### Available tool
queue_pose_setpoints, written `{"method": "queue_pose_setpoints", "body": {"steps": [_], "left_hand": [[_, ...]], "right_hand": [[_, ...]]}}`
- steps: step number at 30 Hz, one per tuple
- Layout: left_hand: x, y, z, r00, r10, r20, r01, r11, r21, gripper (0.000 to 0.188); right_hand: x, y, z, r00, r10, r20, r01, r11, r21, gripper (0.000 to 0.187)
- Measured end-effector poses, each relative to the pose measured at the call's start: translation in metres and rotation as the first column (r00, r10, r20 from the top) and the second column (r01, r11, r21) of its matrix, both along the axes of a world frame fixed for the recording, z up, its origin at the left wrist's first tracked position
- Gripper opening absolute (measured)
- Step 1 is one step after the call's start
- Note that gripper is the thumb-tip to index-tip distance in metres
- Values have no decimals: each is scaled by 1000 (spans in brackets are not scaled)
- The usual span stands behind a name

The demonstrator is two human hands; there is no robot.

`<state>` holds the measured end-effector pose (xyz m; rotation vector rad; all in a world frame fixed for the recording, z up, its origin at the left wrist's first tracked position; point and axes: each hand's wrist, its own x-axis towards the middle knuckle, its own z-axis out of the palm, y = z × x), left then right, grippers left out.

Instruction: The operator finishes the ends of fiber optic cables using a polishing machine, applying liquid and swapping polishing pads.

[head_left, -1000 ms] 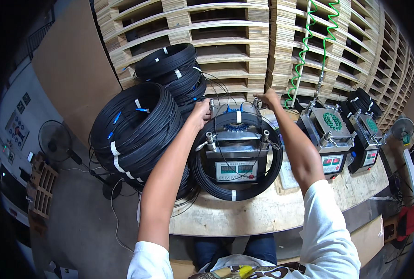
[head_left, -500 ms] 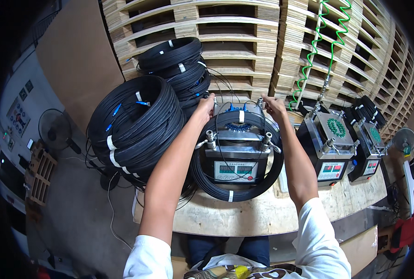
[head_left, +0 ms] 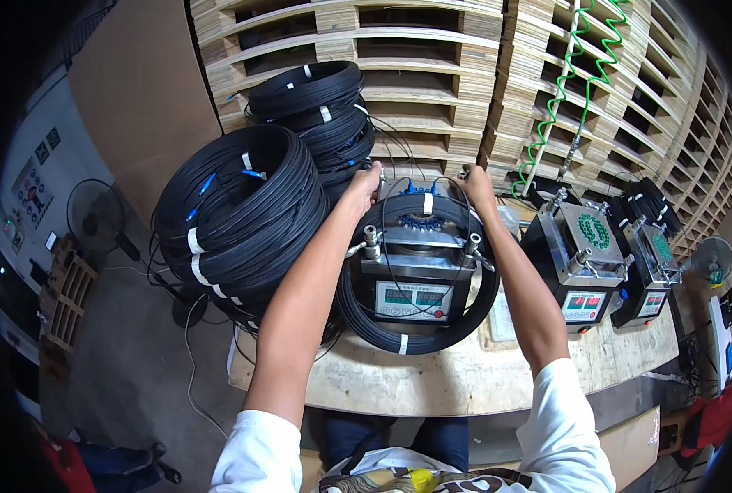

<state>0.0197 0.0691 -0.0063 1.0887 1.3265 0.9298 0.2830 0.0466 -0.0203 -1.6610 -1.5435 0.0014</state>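
Observation:
A bench polishing machine (head_left: 415, 302) with a lit display panel stands before me on a wooden table. A coil of black cable (head_left: 405, 343) hangs around its front, and its blue connectors (head_left: 409, 187) stand in the round fixture on top. At the rear left corner, my left hand (head_left: 364, 187) is closed on a metal clamp, mostly hidden by the fingers. My right hand (head_left: 478, 189) is closed at the rear right corner on the matching clamp, whose tip just shows. Two metal clamp posts, front left (head_left: 371, 238) and front right (head_left: 473, 246), are untouched.
Large stacks of black cable coils (head_left: 243, 214) stand close on the left. Two similar machines (head_left: 575, 267) with green-dotted round fixtures are to the right. Wooden pallets (head_left: 415, 57) rise behind, with green coiled hoses (head_left: 559, 90). A person's legs (head_left: 124, 468) show at lower left.
My right hand has turned and moved slightly inward over the rear right clamp; my left hand stays at its clamp. The view has shifted slightly, and more of a person shows at lower left.

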Motion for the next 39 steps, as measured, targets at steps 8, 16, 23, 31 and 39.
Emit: {"method": "queue_pose_setpoints", "body": {"steps": [8, 16, 23, 31, 39], "left_hand": [[-4, 7, -4, 998, 45, 54, -46, 999, 12, 45], [33, 6, 1, 926, 190, 326, -192, 981, -24, 25], [0, 66, -35, 776, 344, 529, -344, 933, -103, 9], [7, 49, -35, 723, 208, 658, -165, 978, -128, 25], [10, 48, -27, 898, 148, 414, -209, 972, 106, 24]], "right_hand": [[4, 26, 0, 728, 458, -510, -593, 794, -132, 36], [41, 5, 4, 756, 450, -475, -584, 791, -182, 43], [3, -21, -20, 855, 412, -316, -450, 891, -56, 48], [7, -31, -13, 916, 288, -279, -315, 947, -60, 46], [-15, -47, 5, 907, 256, -335, -306, 946, -105, 46]]}}
